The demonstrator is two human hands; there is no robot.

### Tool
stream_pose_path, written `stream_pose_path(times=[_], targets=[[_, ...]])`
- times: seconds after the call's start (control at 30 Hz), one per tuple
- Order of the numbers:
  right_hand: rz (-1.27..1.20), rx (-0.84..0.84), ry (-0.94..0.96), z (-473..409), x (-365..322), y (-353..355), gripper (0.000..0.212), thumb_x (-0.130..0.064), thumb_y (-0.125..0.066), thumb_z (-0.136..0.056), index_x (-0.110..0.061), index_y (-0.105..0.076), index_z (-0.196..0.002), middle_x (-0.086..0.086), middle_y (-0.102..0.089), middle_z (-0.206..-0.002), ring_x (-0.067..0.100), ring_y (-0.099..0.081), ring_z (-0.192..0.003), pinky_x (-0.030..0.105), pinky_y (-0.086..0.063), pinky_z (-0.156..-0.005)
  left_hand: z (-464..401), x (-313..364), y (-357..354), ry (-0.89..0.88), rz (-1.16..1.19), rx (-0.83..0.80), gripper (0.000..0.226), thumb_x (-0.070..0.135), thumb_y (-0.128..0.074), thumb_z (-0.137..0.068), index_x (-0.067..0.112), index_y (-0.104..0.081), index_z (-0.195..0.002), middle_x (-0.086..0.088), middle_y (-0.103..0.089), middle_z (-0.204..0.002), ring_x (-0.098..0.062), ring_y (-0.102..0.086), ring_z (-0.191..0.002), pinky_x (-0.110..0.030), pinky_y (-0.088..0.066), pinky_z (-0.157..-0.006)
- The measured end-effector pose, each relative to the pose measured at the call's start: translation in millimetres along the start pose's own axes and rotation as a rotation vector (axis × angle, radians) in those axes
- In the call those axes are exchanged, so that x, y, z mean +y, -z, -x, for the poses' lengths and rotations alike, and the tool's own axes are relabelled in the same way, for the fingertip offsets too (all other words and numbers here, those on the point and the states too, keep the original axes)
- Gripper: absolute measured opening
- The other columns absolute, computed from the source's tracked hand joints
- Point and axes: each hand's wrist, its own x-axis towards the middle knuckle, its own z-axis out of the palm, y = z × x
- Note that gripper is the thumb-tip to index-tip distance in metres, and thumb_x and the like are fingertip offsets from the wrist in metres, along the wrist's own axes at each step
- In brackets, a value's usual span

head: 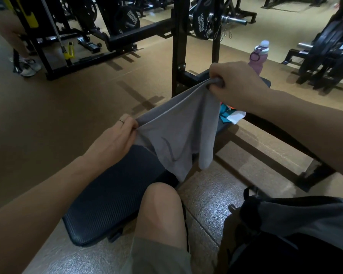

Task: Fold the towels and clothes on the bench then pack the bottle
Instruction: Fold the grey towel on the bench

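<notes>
Grey towel [178,135] hangs above the bench [115,194], stretched between my left hand [115,139] and right hand [232,84], each pinching a top corner; I judge the loose tail could slip off the pad's edge toward the floor; the bottle [258,56] stands beyond my right hand, its base hidden; colourful clothes [231,114] show only partly.

Bench: we see a long dark padded bench [111,196] with black metal legs.
On the bench, far end: a pink bottle [257,57] stands upright.
On the bench, middle: a bright blue, orange and white pile of clothes [231,115] lies.
Floor: brown floor [48,119] lies under the bench.
</notes>
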Motion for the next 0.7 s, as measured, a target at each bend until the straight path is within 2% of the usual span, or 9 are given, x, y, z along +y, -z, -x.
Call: stream_pose_path(times=[0.07, 0.13, 0.23, 0.3, 0.37, 0.43, 0.47, 0.53, 0.7], targets=[[0.092, -0.055, 0.062, 0.2, 4.0, 5.1, 0.01, -0.019, -0.053, -0.088, -0.022, -0.044, -0.084, 0.003, -0.048, -0.079, 0.028, -0.046, -0.073, 0.039, -0.042, -0.06, -2.6, -2.0, 4.0, -0.028, -0.064, 0.021, 0.007, 0.008, -0.044, -0.103, 0.006, -0.051, -0.102, -0.012, -0.051, -0.095, -0.027, -0.053, -0.065, -0.044, -0.05, -0.055], [0.169, -0.102, 0.109, 2.8, 10.6, 9.2, 0.003, -0.018, -0.054, -0.088, -0.016, -0.052, -0.087, 0.005, -0.051, -0.083, 0.029, -0.047, -0.074, 0.04, -0.045, -0.059, -6.7, -11.0, 11.8, -0.154, -0.25, -0.006, 0.019, 0.004, -0.036, -0.103, 0.003, -0.054, -0.096, -0.014, -0.047, -0.089, -0.026, -0.048, -0.063, -0.042, -0.047, -0.051], [0.192, -0.173, 0.176, 8.6, 17.2, 12.5, 0.008, -0.019, -0.058, -0.088, -0.012, -0.06, -0.089, 0.007, -0.054, -0.091, 0.028, -0.052, -0.074, 0.036, -0.044, -0.058, -6.1, -22.9, 20.0, -0.266, -0.485, -0.107, 0.033, -0.005, -0.023, -0.099, 0.002, -0.055, -0.094, -0.014, -0.045, -0.083, -0.029, -0.042, -0.07, -0.039, -0.035, -0.063], [0.198, -0.226, 0.205, 12.5, 17.7, 11.2, 0.009, -0.02, -0.061, -0.088, -0.011, -0.062, -0.089, 0.008, -0.053, -0.092, 0.026, -0.053, -0.075, 0.037, -0.045, -0.059, -6.9, -22.9, 27.2, -0.252, -0.433, -0.101, 0.042, 0.004, -0.014, -0.105, 0.004, -0.054, -0.093, -0.015, -0.045, -0.082, -0.03, -0.045, -0.067, -0.038, -0.036, -0.055], [0.207, -0.248, 0.199, 15.2, 17.5, 8.8, 0.013, -0.023, -0.063, -0.091, -0.01, -0.065, -0.092, 0.008, -0.053, -0.094, 0.024, -0.053, -0.077, 0.034, -0.044, -0.059, -11.3, -19.7, 38.1, -0.202, -0.346, -0.03, 0.039, 0.018, -0.022, -0.108, 0.005, -0.054, -0.089, -0.015, -0.047, -0.08, -0.028, -0.047, -0.057, -0.036, -0.035, -0.041], [0.175, -0.233, 0.176, 16.2, 16.8, 7.7, 0.018, -0.026, -0.062, -0.094, -0.009, -0.067, -0.095, 0.007, -0.054, -0.096, 0.022, -0.054, -0.08, 0.033, -0.044, -0.062, -12.4, -18.2, 44.7, -0.239, -0.298, 0.051, 0.029, 0.023, -0.034, -0.106, 0.006, -0.051, -0.09, -0.014, -0.05, -0.079, -0.028, -0.049, -0.052, -0.038, -0.04, -0.037], [0.15, -0.219, 0.171, 16.1, 16.9, 6.8, 0.019, -0.026, -0.061, -0.094, -0.008, -0.067, -0.096, 0.006, -0.053, -0.097, 0.021, -0.054, -0.081, 0.033, -0.044, -0.064, -12.2, -18.3, 47.6, -0.263, -0.309, 0.066, 0.025, 0.023, -0.037, -0.105, 0.007, -0.05, -0.091, -0.013, -0.051, -0.079, -0.029, -0.05, -0.053, -0.04, -0.042, -0.036], [0.12, -0.191, 0.175, 16.4, 16.8, 3.7, 0.019, -0.026, -0.061, -0.095, -0.008, -0.067, -0.096, 0.004, -0.05, -0.1, 0.019, -0.052, -0.082, 0.032, -0.044, -0.066, -13.8, -20.7, 53.6, -0.193, -0.294, 0.085, 0.03, 0.029, -0.036, -0.105, 0.007, -0.051, -0.09, -0.011, -0.053, -0.078, -0.029, -0.052, -0.054, -0.041, -0.043, -0.039], [0.097, -0.148, 0.136, 18.1, 18.5, -8.7, 0.014, -0.025, -0.064, -0.094, -0.012, -0.064, -0.087, 0.003, -0.041, -0.105, 0.019, -0.051, -0.082, 0.028, -0.041, -0.068, -13.8, -32.9, 66.0, -0.11, -0.303, 0.122, 0.041, 0.04, -0.036, -0.105, 0.011, -0.048, -0.079, -0.005, -0.05, -0.066, -0.026, -0.05, -0.052, -0.035, -0.035, -0.043]])
